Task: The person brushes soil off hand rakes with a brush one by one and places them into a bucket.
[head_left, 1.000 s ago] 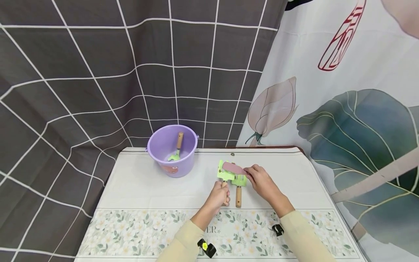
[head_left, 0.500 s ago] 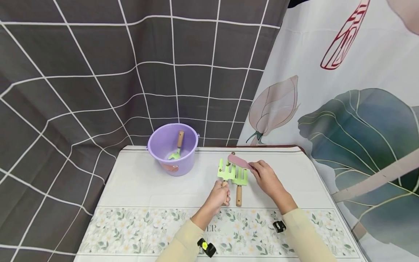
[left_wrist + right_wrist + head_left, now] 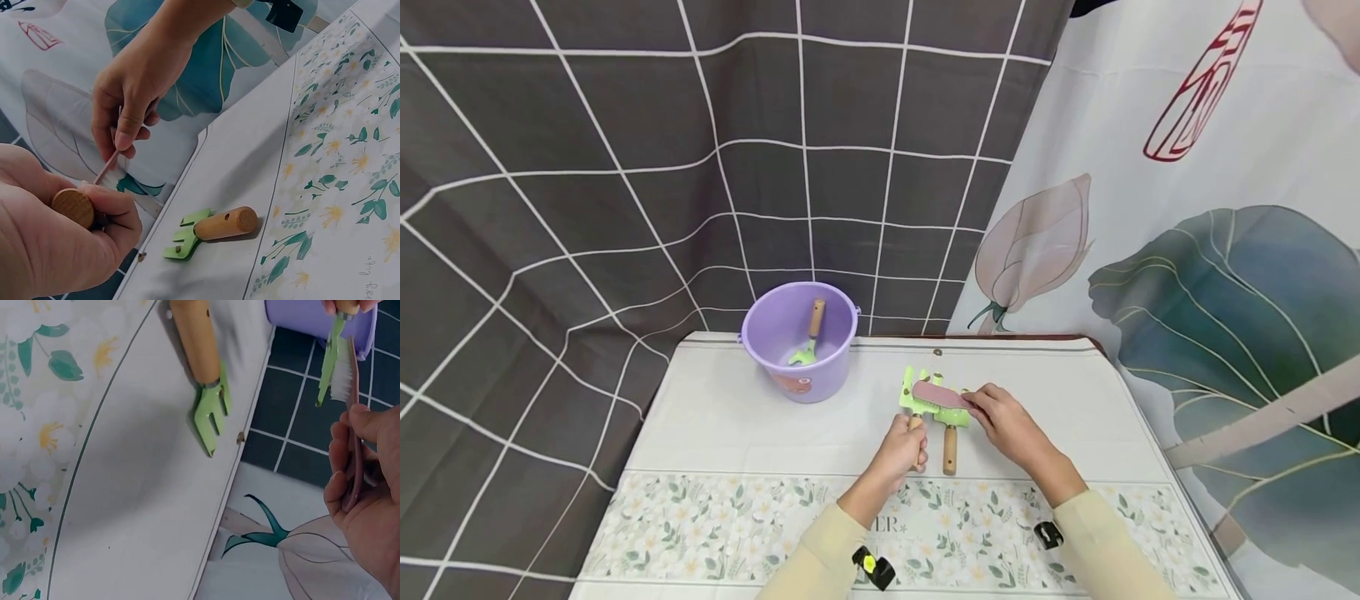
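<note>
On my feed, a dark grey cloth [image 3: 647, 125] with a white grid hangs in folds behind the far edge of the table [image 3: 715, 417] and past its left edge, while a white cloth [image 3: 1097, 125] printed with a pinkish bud [image 3: 1033, 250] and a big blue-green leaf [image 3: 1210, 292] drops beyond the far right corner. The tabletop is white, with a flowered band [image 3: 700, 525] crossing its near part from edge to edge (I can read only a bit of its lettering). My wrist views look dimmer, soft shadows lying across the white.
</note>
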Motion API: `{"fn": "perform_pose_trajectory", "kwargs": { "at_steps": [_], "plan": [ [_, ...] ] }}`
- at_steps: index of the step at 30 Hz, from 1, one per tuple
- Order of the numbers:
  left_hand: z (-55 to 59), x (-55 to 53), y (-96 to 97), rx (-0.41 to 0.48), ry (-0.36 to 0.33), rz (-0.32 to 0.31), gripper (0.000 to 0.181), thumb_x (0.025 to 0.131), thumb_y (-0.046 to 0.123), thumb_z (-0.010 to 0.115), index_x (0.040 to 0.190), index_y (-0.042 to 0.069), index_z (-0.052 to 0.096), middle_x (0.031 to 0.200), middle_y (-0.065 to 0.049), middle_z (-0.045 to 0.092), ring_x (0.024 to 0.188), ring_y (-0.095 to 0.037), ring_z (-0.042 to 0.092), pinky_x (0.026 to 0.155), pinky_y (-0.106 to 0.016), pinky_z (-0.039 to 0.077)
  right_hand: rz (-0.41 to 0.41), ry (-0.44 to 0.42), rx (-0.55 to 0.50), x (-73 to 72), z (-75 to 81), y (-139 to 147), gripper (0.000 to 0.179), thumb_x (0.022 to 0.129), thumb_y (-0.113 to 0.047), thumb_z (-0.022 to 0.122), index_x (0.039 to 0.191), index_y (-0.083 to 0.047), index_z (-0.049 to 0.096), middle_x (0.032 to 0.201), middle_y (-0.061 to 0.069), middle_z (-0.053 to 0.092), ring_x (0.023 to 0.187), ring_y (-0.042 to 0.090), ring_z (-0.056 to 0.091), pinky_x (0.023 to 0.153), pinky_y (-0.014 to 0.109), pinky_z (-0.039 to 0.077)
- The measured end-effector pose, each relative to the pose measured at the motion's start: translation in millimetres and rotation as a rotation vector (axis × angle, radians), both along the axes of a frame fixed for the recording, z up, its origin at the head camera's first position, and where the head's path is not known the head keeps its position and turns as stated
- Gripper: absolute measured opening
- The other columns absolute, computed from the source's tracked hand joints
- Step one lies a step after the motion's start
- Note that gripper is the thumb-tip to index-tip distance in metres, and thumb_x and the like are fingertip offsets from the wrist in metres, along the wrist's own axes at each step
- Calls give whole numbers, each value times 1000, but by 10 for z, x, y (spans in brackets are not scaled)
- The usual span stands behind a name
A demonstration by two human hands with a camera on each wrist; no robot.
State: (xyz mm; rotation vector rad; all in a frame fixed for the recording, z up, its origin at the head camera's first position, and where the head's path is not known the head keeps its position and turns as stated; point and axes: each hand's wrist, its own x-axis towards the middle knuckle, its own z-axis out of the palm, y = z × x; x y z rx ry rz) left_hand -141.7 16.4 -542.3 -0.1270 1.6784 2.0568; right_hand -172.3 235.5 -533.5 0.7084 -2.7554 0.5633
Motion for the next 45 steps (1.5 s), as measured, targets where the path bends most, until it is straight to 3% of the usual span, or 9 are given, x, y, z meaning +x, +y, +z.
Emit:
{"fn": "perform_pose_trajectory", "kwargs": {
  "at_steps": [10,20,29,45],
  "plan": [
    [-2,41,5,15,-2,15,11,110,15,45,113,11,35,80,1,44,59,-6,39,49,-15,37,-56,-12,-24,-76,-23,7,18,98,-6,70,115,-3,74,99,7,66,88,18,66,73,35,60],
    [17,57,-2,17,3,6,13,110,16,43,117,9,35,81,2,43,59,-6,39,49,-14,36,-107,13,10,-207,12,7,20,99,-8,69,117,0,73,99,11,65,89,24,66,75,39,60],
    [15,54,0,13,-8,0,12,110,15,43,117,9,35,80,3,43,58,-5,39,48,-14,38,-175,10,-24,-278,38,68,21,99,-6,68,118,2,71,100,15,65,91,29,65,78,45,59],
    [16,37,-6,-2,-5,22,8,109,14,42,111,12,35,80,2,43,58,-5,39,46,-14,37,-16,-35,-44,-23,28,30,23,99,-10,69,122,-6,73,103,4,67,87,11,64,72,30,59]
  ]
}}
